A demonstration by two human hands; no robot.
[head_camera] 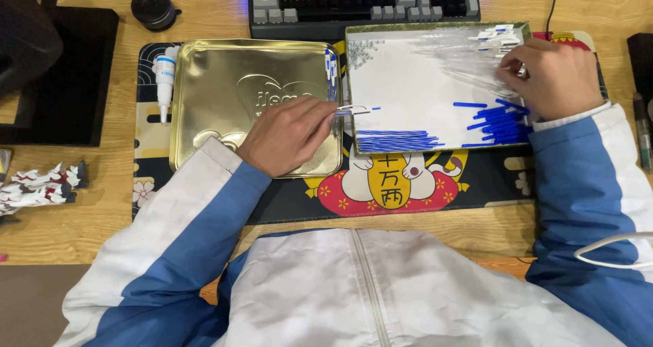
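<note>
My left hand rests over the gold metal tin lid and pinches a thin blue stick whose tip reaches onto the white tray. A neat row of blue sticks lies along the tray's near edge. My right hand sits on the tray's right side, fingers curled on a heap of clear plastic sleeves. Loose blue sticks lie just below that hand.
A keyboard stands behind the tray. A white glue bottle lies left of the tin. A black patterned desk mat is underneath. Crumpled wrappers lie at the far left, and pens at the right edge.
</note>
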